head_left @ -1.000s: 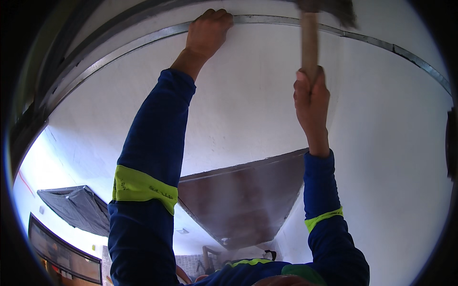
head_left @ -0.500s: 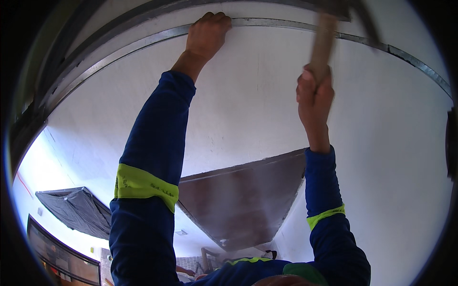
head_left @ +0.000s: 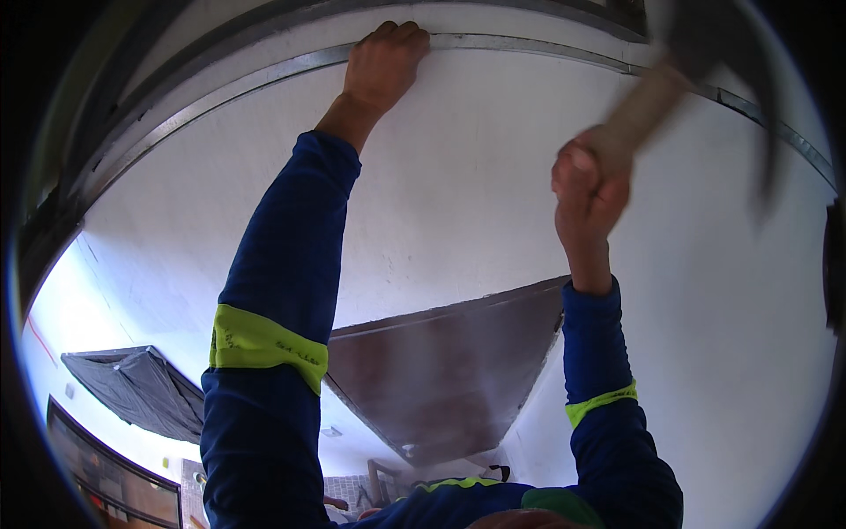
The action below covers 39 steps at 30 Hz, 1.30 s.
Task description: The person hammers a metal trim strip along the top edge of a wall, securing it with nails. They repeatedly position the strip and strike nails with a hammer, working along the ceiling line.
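My left hand (head_left: 386, 69) is raised high, its fingers curled closed over a long, thin metal strip (head_left: 511, 44) that runs along the white wall. Whether those fingers also pinch something small is hidden. To the right, my right hand (head_left: 590, 181) grips the light handle of a hammer (head_left: 650, 104). The hammer's dark head, blurred by motion, tilts up and to the right, in front of the strip's right part in this view. Both arms wear dark blue sleeves with yellow-green bands.
Above the strip runs a dark frame (head_left: 264, 28). A large dark brown panel (head_left: 449, 366) lies below, between my arms. At the lower left are a dark cloth-covered panel (head_left: 141, 388) and a dark-framed glass pane (head_left: 110, 458). The white wall (head_left: 476, 185) fills the middle.
The hammer has swung to the right, from nearly upright to tilted, and my right hand has turned with it and shifted slightly. My left hand stays on the strip.
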Motion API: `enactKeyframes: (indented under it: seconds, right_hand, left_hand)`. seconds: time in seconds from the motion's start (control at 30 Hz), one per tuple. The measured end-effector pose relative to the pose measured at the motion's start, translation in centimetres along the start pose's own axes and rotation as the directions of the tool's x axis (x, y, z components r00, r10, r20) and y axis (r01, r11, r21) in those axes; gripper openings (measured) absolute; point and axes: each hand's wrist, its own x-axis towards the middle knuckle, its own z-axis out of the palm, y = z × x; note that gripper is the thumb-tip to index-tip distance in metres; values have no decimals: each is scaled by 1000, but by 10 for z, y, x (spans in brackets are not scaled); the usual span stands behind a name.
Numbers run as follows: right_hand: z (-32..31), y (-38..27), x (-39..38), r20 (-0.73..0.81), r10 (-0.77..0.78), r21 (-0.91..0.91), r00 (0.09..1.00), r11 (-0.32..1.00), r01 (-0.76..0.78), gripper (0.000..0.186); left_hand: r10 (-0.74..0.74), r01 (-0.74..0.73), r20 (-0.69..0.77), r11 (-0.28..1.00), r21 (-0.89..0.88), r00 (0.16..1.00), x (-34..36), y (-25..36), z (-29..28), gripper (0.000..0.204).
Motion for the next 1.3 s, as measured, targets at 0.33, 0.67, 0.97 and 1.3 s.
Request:
enactKeyframes:
  seconds: [0.33,0.67,0.97,1.3]
  right_hand:
    - [6,27,12,215,93,-412,972,911,4,29]
    - [29,41,11,276,236,-609,932,793,-20,29]
    - [5,12,1,42,-181,26,983,983,180,20]
    - [6,17,6,223,123,-392,967,920,-27,24]
  left_hand:
    - [-3,3,-12,1000,0,1000,1,-1,0,3]
    - [-10,10,-15,999,41,1000,0,0,1,4]
    - [-15,15,-10,1000,11,1000,-1,0,1,3]
    - [-45,45,17,999,7,999,1,2,-2,8]
